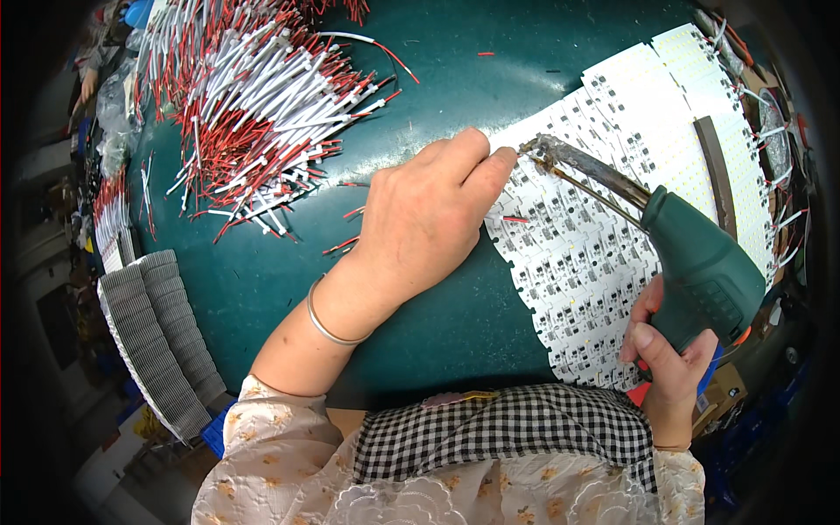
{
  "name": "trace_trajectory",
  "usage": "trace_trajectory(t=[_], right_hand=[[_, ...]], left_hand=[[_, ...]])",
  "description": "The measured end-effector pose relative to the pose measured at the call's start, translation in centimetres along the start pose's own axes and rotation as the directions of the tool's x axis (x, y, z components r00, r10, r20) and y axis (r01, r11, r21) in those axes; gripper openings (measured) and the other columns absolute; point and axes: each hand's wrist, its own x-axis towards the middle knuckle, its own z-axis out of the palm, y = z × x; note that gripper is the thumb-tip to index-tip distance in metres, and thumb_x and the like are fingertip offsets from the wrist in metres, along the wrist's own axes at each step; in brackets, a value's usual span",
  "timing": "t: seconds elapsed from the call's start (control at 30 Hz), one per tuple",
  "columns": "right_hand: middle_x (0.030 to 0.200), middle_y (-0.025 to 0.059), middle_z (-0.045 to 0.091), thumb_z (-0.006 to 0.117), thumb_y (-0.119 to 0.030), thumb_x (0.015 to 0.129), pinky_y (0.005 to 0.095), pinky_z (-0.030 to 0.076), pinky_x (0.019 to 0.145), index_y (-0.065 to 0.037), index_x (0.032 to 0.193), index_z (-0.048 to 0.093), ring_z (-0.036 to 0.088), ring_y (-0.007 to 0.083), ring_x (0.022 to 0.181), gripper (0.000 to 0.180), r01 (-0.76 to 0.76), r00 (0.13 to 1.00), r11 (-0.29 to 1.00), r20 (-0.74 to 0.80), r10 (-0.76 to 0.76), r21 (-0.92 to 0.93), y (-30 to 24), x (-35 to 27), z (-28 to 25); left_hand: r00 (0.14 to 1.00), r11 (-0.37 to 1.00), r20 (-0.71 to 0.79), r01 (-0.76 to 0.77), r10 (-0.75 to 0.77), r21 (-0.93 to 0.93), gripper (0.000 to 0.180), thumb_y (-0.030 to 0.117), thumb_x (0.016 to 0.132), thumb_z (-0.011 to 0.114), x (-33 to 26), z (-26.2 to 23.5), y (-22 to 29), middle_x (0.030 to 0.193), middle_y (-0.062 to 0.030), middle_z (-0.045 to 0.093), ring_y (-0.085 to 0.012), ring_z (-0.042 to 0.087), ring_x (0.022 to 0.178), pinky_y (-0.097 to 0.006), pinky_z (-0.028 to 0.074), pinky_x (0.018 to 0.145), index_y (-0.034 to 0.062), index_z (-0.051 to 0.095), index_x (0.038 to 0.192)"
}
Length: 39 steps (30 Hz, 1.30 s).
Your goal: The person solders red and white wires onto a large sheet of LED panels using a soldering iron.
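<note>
My right hand (672,366) is wrapped round the handle of a dark green soldering gun (704,262). The gun's long tip points left, over a sheet of white LED circuit boards (573,262) carrying rows of small dark components. At the sheet's upper left edge my left hand (429,206) is closed in a pinch, its fingertips right beside the soldering tip. Whatever the pinch holds is hidden by the fingers. One short red wire (515,219) lies on the boards just below the fingertips. Several more red wire ends stick out beside my left wrist.
A large heap of red and white wires (271,105) covers the far left of the green table (420,341). Stacked grey ribbed strips (157,332) stand at the left edge. More white boards (691,79) and a brown strip (717,175) lie at the right.
</note>
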Motion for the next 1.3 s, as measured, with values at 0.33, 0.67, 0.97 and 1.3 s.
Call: trace_trajectory(t=[0.33, 0.67, 0.97, 1.3], right_hand=[[0.071, 0.0085, 0.051, 0.073, -0.016, 0.078, 0.026, 0.048, 0.041, 0.014, 0.127, 0.038, 0.052, 0.0126, 0.046, 0.067, 0.016, 1.0, 0.989, 0.007, -0.017, 0.148, -1.5, 0.3, -0.7], [0.067, 0.009, 0.051, 0.076, -0.018, 0.076, 0.0249, 0.046, 0.039, 0.014, 0.122, 0.041, 0.05, 0.0131, 0.044, 0.067, 0.042, 0.996, 0.993, -0.085, -0.033, 0.107, -1.2, -0.9, -0.6], [0.07, 0.0104, 0.053, 0.077, -0.016, 0.075, 0.0256, 0.044, 0.041, 0.009, 0.114, 0.047, 0.052, 0.0141, 0.047, 0.055, -0.046, 0.993, 0.996, -0.102, 0.054, 0.081, -0.4, -1.6, -0.4], [0.075, 0.0104, 0.055, 0.076, -0.013, 0.077, 0.0255, 0.045, 0.045, 0.01, 0.123, 0.046, 0.052, 0.0141, 0.051, 0.06, -0.054, 0.998, 0.998, -0.043, 0.053, -0.027, -0.3, -2.0, -0.5]], left_hand=[[1.0, 1.0, 0.011, 0.0, 0.0, -0.003, 0.043, -0.009, 0.063, 0.06, 0.1, 0.0, 0.1, 0.08, -0.0041, 0.058, -0.0232, 0.06, 0.064, -0.035, 0.048, 0.052, 0.0096, 0.068, 0.101], [0.994, 0.953, -0.06, -0.103, 0.09, -0.284, 0.042, -0.018, 0.064, 0.056, 0.4, 1.4, -2.2, 0.079, -0.0083, 0.064, -0.0234, 0.064, 0.068, -0.031, 0.052, 0.057, 0.0057, 0.07, 0.096], [0.986, 0.947, -0.104, -0.151, 0.127, -0.282, 0.039, -0.016, 0.064, 0.058, 0.4, 1.7, -2.1, 0.079, -0.0077, 0.064, -0.0233, 0.064, 0.069, -0.031, 0.052, 0.058, 0.0055, 0.07, 0.094], [0.986, 0.956, -0.103, -0.154, 0.132, -0.249, 0.034, -0.012, 0.065, 0.061, 0.5, 1.5, -1.7, 0.08, -0.0072, 0.065, -0.0241, 0.064, 0.071, -0.032, 0.052, 0.059, 0.006, 0.07, 0.093]])
